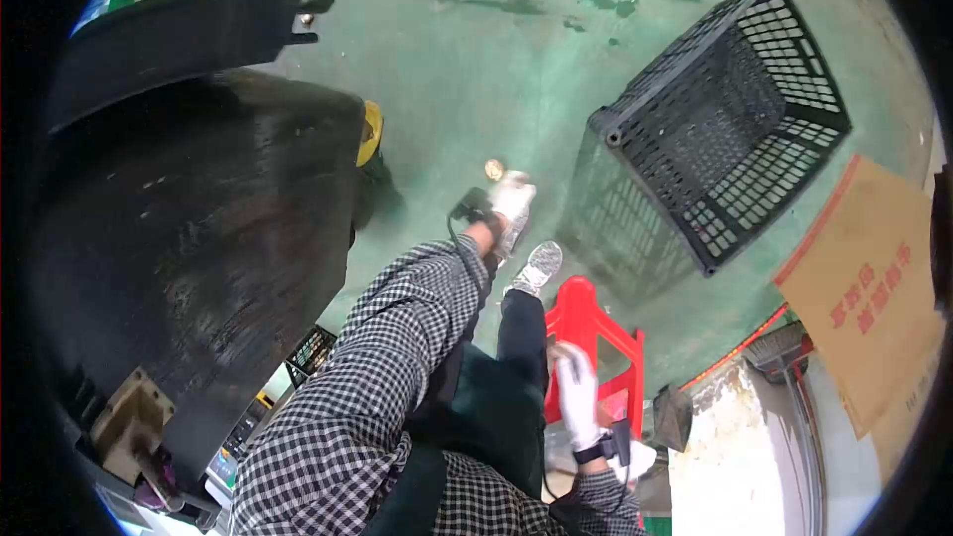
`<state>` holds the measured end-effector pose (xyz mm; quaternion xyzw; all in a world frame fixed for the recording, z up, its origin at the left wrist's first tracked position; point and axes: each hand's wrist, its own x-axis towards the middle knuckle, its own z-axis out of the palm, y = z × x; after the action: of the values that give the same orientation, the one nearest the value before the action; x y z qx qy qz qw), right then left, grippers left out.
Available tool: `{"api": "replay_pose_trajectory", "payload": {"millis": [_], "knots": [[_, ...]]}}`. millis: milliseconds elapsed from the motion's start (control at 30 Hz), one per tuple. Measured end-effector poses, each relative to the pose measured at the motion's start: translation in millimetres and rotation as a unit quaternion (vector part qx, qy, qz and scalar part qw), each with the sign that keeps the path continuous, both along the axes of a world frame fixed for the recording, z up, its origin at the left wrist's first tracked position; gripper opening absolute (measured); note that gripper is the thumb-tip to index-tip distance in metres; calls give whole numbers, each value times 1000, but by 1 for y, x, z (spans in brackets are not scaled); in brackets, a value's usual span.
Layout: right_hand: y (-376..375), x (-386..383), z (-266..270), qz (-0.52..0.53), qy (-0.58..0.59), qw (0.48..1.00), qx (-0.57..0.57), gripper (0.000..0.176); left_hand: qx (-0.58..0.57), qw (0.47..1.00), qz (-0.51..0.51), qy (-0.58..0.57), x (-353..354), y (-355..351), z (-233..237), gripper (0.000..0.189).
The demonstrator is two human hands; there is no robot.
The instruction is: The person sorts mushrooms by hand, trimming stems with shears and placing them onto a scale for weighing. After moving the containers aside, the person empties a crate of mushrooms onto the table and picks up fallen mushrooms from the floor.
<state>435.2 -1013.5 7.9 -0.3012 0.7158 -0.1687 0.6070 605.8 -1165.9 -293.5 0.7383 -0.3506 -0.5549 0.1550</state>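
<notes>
My left hand [511,198], in a white glove with a dark device strapped at the wrist, reaches forward over the green floor and is smeared by motion. Just past its fingertips is a small round tan-and-brown thing [494,170]. My right hand [576,392], gloved in white too, is low beside my thigh, over a red plastic stool [576,310]. Its fingers are curled together, with a small brownish patch at their tips; I cannot tell what they hold. A dark strap and device sit on that wrist.
At the left stands a large black machine body [199,228] with a curved black part [189,45] above. A black plastic crate [730,119] is on the floor at the right. Cardboard [874,288] leans beyond it, near a broom [779,349]. My shoe [536,268] is by the stool.
</notes>
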Motion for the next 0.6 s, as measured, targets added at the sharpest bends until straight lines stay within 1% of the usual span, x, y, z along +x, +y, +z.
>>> {"api": "replay_pose_trajectory", "payload": {"millis": [33,67,100,133,167,200,233,267,300,333,367,433,467,500,567,600], "knots": [[19,13,-17,-12,-15,999,41,23,-2,991,-34,-128,24,8,-29,46],[23,23,-23,52,-1,997,56,22,20,990,-32,-136,43,6,-32,54],[35,29,-34,73,7,997,2,21,40,988,-31,-146,52,1,-36,62],[34,35,-38,133,38,990,-26,21,46,987,-35,-147,57,1,-56,62],[28,38,-38,193,69,977,-55,21,35,978,-42,-199,60,1,-76,67],[25,38,-40,215,81,971,-67,21,23,967,-50,-250,62,1,-97,73],[20,38,-41,236,94,964,-78,21,29,966,-54,-251,62,0,-115,73],[8,36,-41,213,77,973,-51,21,37,959,-90,-268,60,-4,-131,76],[13,34,-48,178,86,976,-86,20,46,950,-124,-283,58,-5,-145,79],[10,31,-51,169,77,978,-90,20,83,941,-162,-284,54,-10,-150,79],[5,28,-51,161,68,980,-95,20,107,937,-195,-271,49,-22,-134,72],[0,24,-55,167,71,978,-105,20,111,942,-152,-278,36,-35,-119,60],[-2,23,-55,167,73,976,-120,19,90,939,-156,-294,36,-33,-136,48],[-4,21,-55,171,66,976,-120,19,91,939,-145,-297,32,-32,-135,42],[-8,19,-54,169,54,977,-119,19,40,951,-197,-236,40,-10,-189,36],[-13,21,-53,158,39,981,-106,16,24,970,-139,-198,29,-24,-141,32]]}}
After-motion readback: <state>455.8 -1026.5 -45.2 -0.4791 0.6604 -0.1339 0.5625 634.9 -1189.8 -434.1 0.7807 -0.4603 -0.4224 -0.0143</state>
